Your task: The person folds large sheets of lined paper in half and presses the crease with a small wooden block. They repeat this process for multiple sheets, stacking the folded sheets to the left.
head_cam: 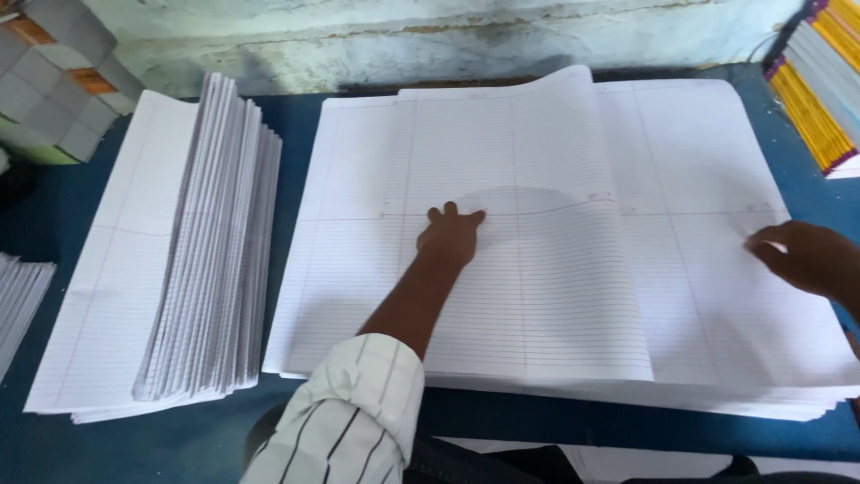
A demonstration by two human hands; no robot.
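Atop the ruled sheet stack [537, 269], left hand [451, 235] presses flat and open, right hand [806, 257] loosely curled at its edge; thin, floppy paper, best lifted by a corner.

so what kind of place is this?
Probably a notebook-making or bindery workshop. Large ruled sheets lie stacked on a blue table, a pile of folded ruled sheets sits at left, and finished bound books are stacked top right. The left hand presses the sheets.
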